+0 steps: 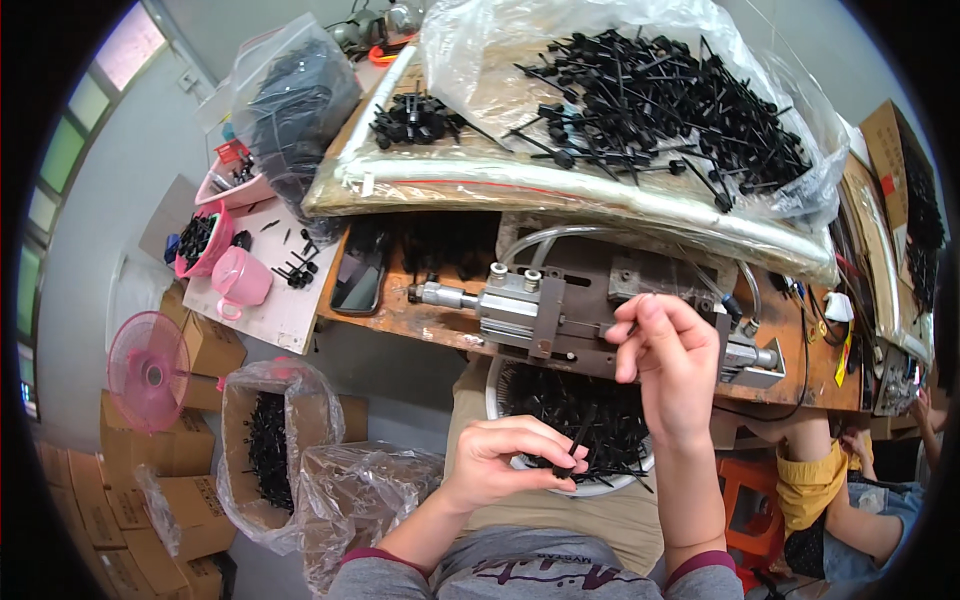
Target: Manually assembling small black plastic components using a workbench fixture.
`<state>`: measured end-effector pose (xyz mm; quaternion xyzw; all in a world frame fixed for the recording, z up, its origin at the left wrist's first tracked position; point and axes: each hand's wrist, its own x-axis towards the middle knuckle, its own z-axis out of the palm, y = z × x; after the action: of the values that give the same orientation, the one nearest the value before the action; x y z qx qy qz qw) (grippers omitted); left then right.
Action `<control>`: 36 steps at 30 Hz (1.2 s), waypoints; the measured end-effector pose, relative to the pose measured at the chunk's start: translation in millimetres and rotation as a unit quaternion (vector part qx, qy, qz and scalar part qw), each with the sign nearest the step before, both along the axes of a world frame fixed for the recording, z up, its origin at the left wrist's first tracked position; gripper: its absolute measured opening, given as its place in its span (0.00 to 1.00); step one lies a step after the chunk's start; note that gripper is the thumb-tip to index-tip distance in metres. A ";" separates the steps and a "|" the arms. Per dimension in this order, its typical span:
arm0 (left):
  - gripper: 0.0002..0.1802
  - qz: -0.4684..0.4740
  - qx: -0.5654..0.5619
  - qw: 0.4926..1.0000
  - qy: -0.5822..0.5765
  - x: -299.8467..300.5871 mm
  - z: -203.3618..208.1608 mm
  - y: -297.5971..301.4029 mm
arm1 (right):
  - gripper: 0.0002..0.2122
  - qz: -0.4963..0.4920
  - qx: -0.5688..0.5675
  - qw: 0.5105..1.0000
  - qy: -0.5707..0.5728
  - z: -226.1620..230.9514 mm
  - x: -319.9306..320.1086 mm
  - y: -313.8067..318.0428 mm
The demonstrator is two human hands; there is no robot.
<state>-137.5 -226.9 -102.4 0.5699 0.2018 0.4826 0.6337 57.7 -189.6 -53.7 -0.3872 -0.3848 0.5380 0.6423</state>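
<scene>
— Across the desk (425, 332), what am I facing?

— You have a metal fixture (545, 320) with silver cylinders (505, 310) toward both ends and a clear hose (545, 235) arching over it. Around it the wood looks worn and stained, and a phone (360, 270) lies to its left. Above, a plastic-wrapped board (480, 185) carries a big heap of black stemmed parts (650, 100) on clear sheeting (470, 60), plus a smaller pile (415, 118) at its left end.

— And my hands?

— Your left hand (500, 460) pinches a slim black part (578, 440) between thumb and fingers, over the white tub (600, 489) at your lap, which holds many more. Your right hand (670, 350) is raised at the fixture, fingers bent toward the thumb; I can't tell whether they grip anything.

— What about the room?

— On your left, a pink cup (242, 277) stands on a pale side desk (285, 325). Below are a pink fan (150, 372), stacked cartons (205, 510) and a plastic-lined box (232, 450) of black parts. On your right, an orange-red stool (750, 510) stands near another person (812, 480) in yellow and blue clothing.
</scene>
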 end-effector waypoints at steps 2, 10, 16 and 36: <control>0.15 0.026 0.002 1.000 -0.006 -4.5 -1.7 -2.1 | 0.09 0.017 0.004 1.000 -0.024 10.1 -6.7 6.5; 0.21 0.093 0.031 0.995 -0.018 -17.1 5.2 2.5 | 0.09 0.088 -0.007 0.996 -0.030 9.9 -20.4 18.2; 0.20 0.128 0.092 0.987 0.029 -15.8 9.3 5.2 | 0.11 0.110 -0.047 0.993 -0.017 5.9 -15.2 6.9; 0.17 0.273 0.190 0.929 0.159 -26.5 21.5 -1.5 | 0.08 0.046 0.086 0.995 -0.016 29.1 -53.0 60.5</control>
<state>-163.9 -228.4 -80.9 0.6719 0.3524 0.5694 0.3166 4.7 -129.1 -24.6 -0.3204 -0.4573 0.5259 0.6416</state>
